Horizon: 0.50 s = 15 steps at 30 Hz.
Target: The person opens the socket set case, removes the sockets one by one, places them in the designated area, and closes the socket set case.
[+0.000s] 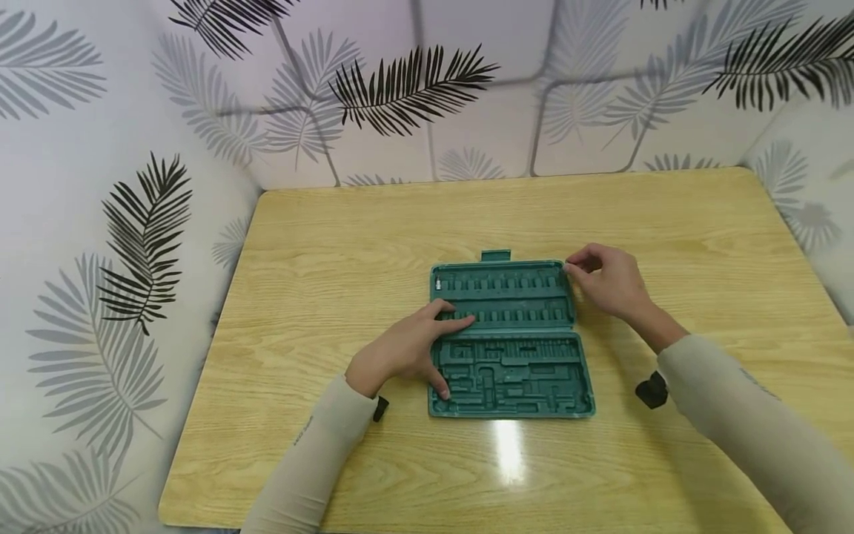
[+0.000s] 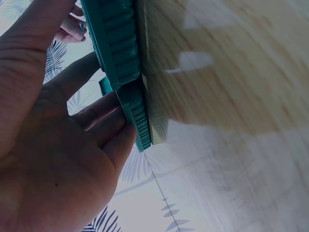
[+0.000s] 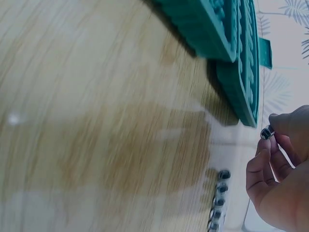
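Observation:
A dark green plastic tool case (image 1: 507, 374) lies unfolded on the table, both halves full of moulded slots. One small silver socket (image 1: 438, 284) stands in the far-left slot of its upper half. My left hand (image 1: 414, 345) rests across the case's left edge, fingers spread over the slots and thumb on the lower half. By the upper right corner, my right hand (image 1: 610, 282) pinches a small metal socket (image 3: 266, 133) between thumb and fingertips, best seen in the right wrist view. Several more sockets (image 3: 218, 203) stand in a row on the table there.
The case's latch flap (image 1: 496, 255) sticks out from its far edge. The wooden table (image 1: 347, 245) meets patterned panels (image 1: 454, 141) at the back. Black straps (image 1: 652, 390) show by both wrists.

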Each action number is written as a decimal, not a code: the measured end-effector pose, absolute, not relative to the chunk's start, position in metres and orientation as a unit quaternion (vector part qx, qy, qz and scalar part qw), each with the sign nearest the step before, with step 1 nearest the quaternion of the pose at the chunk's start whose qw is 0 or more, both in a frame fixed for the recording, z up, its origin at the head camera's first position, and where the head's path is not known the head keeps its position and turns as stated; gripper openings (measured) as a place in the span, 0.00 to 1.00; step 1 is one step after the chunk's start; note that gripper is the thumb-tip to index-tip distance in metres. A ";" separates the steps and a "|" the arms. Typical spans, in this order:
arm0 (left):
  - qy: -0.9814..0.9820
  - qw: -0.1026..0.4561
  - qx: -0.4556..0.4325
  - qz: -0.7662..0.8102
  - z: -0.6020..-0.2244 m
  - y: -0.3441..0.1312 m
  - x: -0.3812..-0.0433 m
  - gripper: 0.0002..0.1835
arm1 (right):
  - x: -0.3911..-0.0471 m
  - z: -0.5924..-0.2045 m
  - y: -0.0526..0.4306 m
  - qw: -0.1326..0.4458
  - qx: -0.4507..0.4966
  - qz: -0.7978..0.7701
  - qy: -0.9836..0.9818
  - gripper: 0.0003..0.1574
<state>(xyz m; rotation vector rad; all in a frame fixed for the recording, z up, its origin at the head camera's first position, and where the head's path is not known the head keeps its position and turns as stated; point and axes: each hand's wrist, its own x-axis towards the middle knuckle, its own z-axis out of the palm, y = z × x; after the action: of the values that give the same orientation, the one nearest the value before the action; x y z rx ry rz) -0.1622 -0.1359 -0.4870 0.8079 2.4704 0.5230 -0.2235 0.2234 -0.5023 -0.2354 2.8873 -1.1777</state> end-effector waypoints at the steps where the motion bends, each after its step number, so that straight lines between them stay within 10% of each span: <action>1: 0.904 0.243 0.295 0.191 -0.487 -0.136 -0.162 0.67 | -0.223 -0.502 0.226 0.006 -0.073 -0.374 0.924 0.15; 15: 0.905 0.242 0.291 0.196 -0.491 -0.134 -0.162 0.67 | -0.217 -0.505 0.271 -0.019 -0.028 -0.349 0.936 0.15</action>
<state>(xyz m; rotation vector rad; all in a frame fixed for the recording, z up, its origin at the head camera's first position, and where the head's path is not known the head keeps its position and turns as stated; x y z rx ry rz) -0.1619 -0.1343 -0.4907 0.7952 2.4732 0.5345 -0.2172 0.2710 -0.5054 -0.0893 2.9782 -1.1113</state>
